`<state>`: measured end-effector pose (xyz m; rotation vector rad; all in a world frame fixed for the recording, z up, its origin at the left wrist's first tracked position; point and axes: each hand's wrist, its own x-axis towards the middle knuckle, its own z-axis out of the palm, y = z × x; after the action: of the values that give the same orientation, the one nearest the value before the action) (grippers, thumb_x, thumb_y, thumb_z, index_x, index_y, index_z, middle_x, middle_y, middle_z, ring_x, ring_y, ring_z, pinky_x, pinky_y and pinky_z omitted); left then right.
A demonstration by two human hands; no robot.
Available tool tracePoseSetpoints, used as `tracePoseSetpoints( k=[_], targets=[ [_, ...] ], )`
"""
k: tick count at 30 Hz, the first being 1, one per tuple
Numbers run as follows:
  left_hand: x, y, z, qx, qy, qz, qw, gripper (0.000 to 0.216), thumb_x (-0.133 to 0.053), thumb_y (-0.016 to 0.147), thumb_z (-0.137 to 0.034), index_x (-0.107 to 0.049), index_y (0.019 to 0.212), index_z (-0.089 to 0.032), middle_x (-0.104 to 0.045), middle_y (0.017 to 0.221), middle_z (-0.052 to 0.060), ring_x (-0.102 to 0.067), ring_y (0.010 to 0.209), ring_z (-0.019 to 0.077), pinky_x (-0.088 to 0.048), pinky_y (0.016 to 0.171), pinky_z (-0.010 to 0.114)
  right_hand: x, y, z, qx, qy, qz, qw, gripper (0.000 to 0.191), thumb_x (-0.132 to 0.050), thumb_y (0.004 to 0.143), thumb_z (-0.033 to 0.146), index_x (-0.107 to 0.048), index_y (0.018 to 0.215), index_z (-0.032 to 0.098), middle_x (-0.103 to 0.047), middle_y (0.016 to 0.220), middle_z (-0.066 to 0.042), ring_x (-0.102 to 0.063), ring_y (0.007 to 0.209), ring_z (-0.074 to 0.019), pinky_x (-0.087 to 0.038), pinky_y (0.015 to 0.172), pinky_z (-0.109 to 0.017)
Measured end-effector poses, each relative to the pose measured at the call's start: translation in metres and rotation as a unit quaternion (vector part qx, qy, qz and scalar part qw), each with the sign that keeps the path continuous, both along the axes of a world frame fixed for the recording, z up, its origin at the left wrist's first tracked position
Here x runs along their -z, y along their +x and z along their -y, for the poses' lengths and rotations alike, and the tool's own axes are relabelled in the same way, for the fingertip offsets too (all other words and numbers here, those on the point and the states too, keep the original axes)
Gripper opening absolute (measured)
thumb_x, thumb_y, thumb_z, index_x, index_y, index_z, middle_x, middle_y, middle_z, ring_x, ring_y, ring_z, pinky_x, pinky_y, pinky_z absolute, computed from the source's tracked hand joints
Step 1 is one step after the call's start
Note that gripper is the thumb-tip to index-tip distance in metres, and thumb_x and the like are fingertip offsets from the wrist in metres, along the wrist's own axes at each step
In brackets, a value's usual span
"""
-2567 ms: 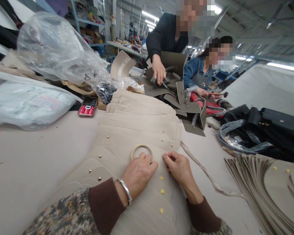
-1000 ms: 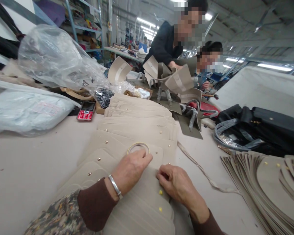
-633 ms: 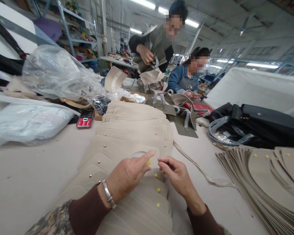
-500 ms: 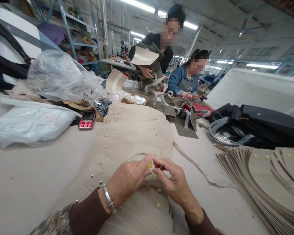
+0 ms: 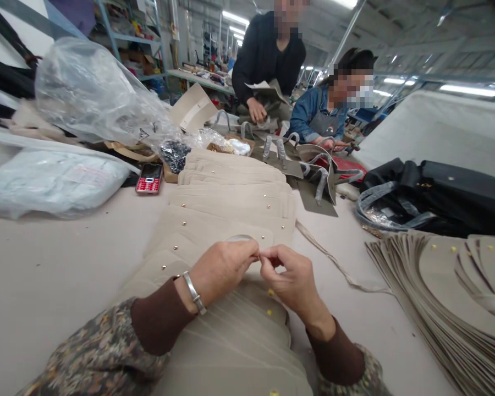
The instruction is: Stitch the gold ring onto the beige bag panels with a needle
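Observation:
My left hand [image 5: 225,269] is closed around what looks like a roll of yellow tape [image 5: 240,237]; only its upper rim shows behind the fingers. Against its fingertips, my right hand [image 5: 289,278] makes a pinch, and whatever is between thumb and forefinger is too small to make out. Both hands are over a long, fanned-out stack of beige bag panels [image 5: 231,217]. Small metal studs [image 5: 175,247] dot the panels on the far side. On the nearer panels there are small yellow pieces [image 5: 269,312].
To the right lie another fanned stack of panels [image 5: 445,286] with yellow spots and a black bag [image 5: 462,190]. A beige strap [image 5: 334,264] runs between. At left are a red phone [image 5: 149,179] and a plastic-wrapped bundle [image 5: 53,179]. Two people work beyond, near dark bag pieces [image 5: 313,199].
My fingertips have come together, and the yellow bit that showed between my hands is now hidden. The view has tilted down. The standing co-worker has lowered the panels they held.

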<state>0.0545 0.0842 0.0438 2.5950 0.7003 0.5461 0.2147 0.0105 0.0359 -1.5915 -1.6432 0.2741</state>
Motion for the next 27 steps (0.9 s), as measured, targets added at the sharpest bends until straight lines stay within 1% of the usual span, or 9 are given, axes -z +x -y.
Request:
tracePoseSetpoints(
  k=[2, 4, 7, 10, 14, 17, 21, 24, 27],
  targets=[
    [0.000, 0.003, 0.002, -0.010, 0.025, 0.021, 0.999, 0.020, -0.039, 0.097, -0.021, -0.051, 0.081, -0.018, -0.057, 0.071, -0.001, -0.054, 0.063, 0.0121, -0.040, 0.060, 0.023, -0.003, 0.000, -0.005, 0.029, -0.073, -0.130, 0.988, 0.013, -0.057, 0.078, 0.026, -0.064, 0.070, 0.018, -0.063, 0.057, 0.000, -0.057, 0.050, -0.0113, -0.046, 0.051, -0.022],
    [0.001, 0.007, 0.004, -0.014, 0.046, 0.051, 0.998, 0.023, -0.037, 0.097, -0.022, -0.051, 0.080, -0.018, -0.057, 0.069, -0.002, -0.053, 0.062, 0.0114, -0.039, 0.059, 0.023, -0.001, 0.006, -0.010, 0.057, -0.122, -0.245, 0.960, 0.017, -0.060, 0.075, 0.032, -0.061, 0.066, 0.017, -0.060, 0.050, 0.001, -0.055, 0.044, -0.0113, -0.046, 0.046, -0.022],
    [0.002, 0.012, 0.004, -0.026, 0.065, 0.053, 0.996, 0.023, -0.035, 0.098, -0.023, -0.053, 0.084, -0.018, -0.059, 0.071, -0.001, -0.054, 0.063, 0.0112, -0.038, 0.059, 0.022, 0.012, 0.022, -0.018, 0.102, -0.143, -0.326, 0.929, 0.021, -0.066, 0.069, 0.036, -0.061, 0.065, 0.016, -0.060, 0.049, 0.002, -0.055, 0.042, -0.0114, -0.048, 0.045, -0.023],
    [0.009, 0.016, -0.004, -0.050, 0.095, -0.046, 0.993, 0.019, -0.039, 0.098, -0.022, -0.054, 0.088, -0.018, -0.060, 0.076, 0.001, -0.056, 0.069, 0.0150, -0.038, 0.059, 0.025, 0.029, 0.039, -0.019, 0.111, -0.184, -0.336, 0.917, 0.027, -0.070, 0.068, 0.041, -0.064, 0.071, 0.014, -0.065, 0.055, 0.000, -0.057, 0.045, -0.0111, -0.048, 0.046, -0.022],
    [0.023, 0.021, -0.016, -0.024, 0.114, -0.156, 0.981, 0.013, -0.043, 0.094, -0.012, -0.054, 0.089, -0.017, -0.060, 0.085, 0.005, -0.054, 0.080, 0.0206, -0.041, 0.070, 0.032, 0.046, 0.048, -0.019, 0.095, -0.211, -0.301, 0.925, 0.032, -0.067, 0.073, 0.045, -0.067, 0.077, 0.013, -0.068, 0.062, -0.003, -0.061, 0.050, -0.0111, -0.049, 0.051, -0.021],
    [0.029, 0.022, -0.019, -0.022, 0.101, -0.170, 0.980, 0.015, -0.042, 0.091, -0.007, -0.054, 0.088, -0.016, -0.059, 0.088, 0.007, -0.051, 0.083, 0.0221, -0.041, 0.074, 0.035, 0.052, 0.048, -0.021, 0.094, -0.213, -0.289, 0.928, 0.031, -0.065, 0.075, 0.044, -0.066, 0.077, 0.014, -0.067, 0.060, -0.002, -0.061, 0.050, -0.0113, -0.051, 0.052, -0.022],
    [0.028, 0.018, -0.016, -0.006, 0.077, -0.174, 0.982, 0.016, -0.041, 0.091, -0.007, -0.054, 0.089, -0.017, -0.058, 0.088, 0.007, -0.050, 0.081, 0.0221, -0.041, 0.075, 0.036, 0.055, 0.049, -0.022, 0.090, -0.214, -0.291, 0.928, 0.031, -0.065, 0.075, 0.045, -0.065, 0.077, 0.014, -0.067, 0.060, -0.003, -0.063, 0.053, -0.0126, -0.053, 0.053, -0.023],
    [0.027, 0.010, -0.010, 0.006, 0.068, -0.168, 0.984, 0.015, -0.042, 0.090, -0.007, -0.053, 0.088, -0.017, -0.057, 0.086, 0.005, -0.049, 0.078, 0.0217, -0.041, 0.073, 0.035, 0.054, 0.049, -0.022, 0.088, -0.210, -0.290, 0.930, 0.030, -0.065, 0.075, 0.044, -0.065, 0.077, 0.014, -0.068, 0.061, -0.004, -0.063, 0.053, -0.0132, -0.053, 0.054, -0.024],
    [0.029, 0.002, -0.006, -0.004, 0.055, -0.156, 0.986, 0.015, -0.042, 0.090, -0.007, -0.052, 0.087, -0.018, -0.056, 0.085, 0.004, -0.048, 0.078, 0.0215, -0.041, 0.070, 0.034, 0.048, 0.048, -0.020, 0.084, -0.213, -0.306, 0.924, 0.030, -0.067, 0.073, 0.043, -0.066, 0.076, 0.013, -0.068, 0.060, -0.004, -0.061, 0.051, -0.0124, -0.052, 0.052, -0.023]
  ],
)
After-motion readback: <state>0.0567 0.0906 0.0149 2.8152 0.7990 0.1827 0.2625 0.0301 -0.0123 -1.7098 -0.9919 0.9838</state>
